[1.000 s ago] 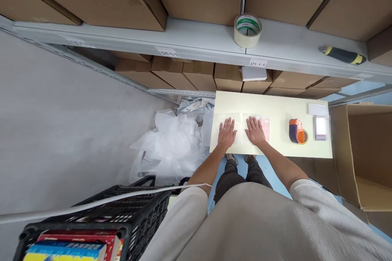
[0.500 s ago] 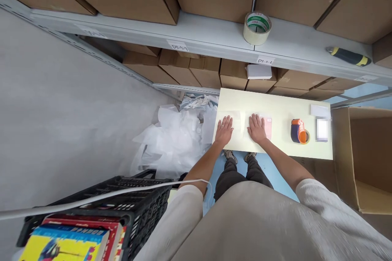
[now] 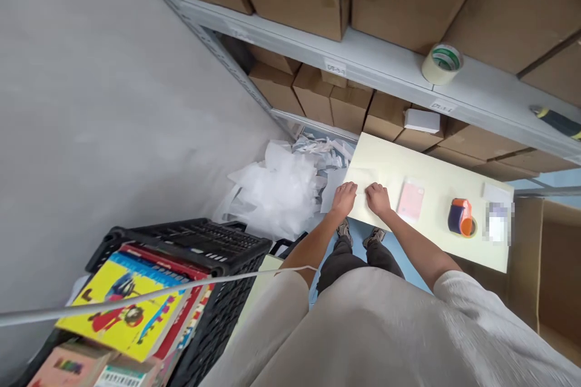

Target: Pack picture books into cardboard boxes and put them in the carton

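At the left end of the pale yellow table [image 3: 436, 172], my left hand [image 3: 345, 198] and my right hand [image 3: 377, 198] are side by side with their fingers curled in. Both pinch the near edge of a thin, translucent sheet [image 3: 363, 177] that lies flat on the tabletop and is hard to make out against it. To the right of my right hand, apart from it, lies a flat pink rectangular item [image 3: 411, 199] with a clear, glossy margin. Farther right stands an orange and dark blue tape dispenser [image 3: 461, 217] with a roll in it.
Crumpled white sheets [image 3: 285, 184] pile up left of the table. A black crate [image 3: 236, 254] holds books [image 3: 131, 302]. Shelves of cardboard boxes [image 3: 408, 0] stand ahead, with a tape roll [image 3: 441, 65] and a cutter [image 3: 558, 121]. A cardboard carton [image 3: 524, 242] is at right.
My right hand has moved left, off the pink item's side, toward my left hand. Both hands went from flat to curled. The view has turned left.
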{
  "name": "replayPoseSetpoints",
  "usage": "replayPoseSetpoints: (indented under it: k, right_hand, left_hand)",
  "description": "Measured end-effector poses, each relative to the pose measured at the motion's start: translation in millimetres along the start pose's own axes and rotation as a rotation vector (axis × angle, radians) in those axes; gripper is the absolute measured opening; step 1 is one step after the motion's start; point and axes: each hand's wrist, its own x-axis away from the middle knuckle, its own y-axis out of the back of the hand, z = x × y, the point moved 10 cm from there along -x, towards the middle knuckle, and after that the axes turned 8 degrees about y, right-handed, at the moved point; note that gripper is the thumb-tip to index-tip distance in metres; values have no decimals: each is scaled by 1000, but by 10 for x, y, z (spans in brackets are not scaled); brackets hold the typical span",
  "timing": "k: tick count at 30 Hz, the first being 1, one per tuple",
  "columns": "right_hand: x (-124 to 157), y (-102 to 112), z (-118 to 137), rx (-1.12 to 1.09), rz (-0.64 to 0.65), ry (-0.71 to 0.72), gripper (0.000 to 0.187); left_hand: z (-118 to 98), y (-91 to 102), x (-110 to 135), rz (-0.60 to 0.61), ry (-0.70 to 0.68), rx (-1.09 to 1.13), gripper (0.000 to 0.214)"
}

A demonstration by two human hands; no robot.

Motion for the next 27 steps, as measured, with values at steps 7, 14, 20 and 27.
replayPoseSetpoints:
  k: [7, 14, 20, 27]
  right_hand:
    - [-323, 7, 578, -54, 16, 151, 31]
    - [-612, 37, 1296, -107, -65, 296, 40]
    - [-744, -128, 1505, -81, -17, 371, 39]
    - [-781, -206, 1436, -46, -29, 410, 39]
  left_hand:
    - [585, 438, 222, -97, 225, 37, 29]
    - [1575, 939, 454, -148, 453, 11, 35]
    - [2197, 1097, 680, -295, 603, 109, 42]
    - [2639, 852, 712, -259, 686, 168, 62]
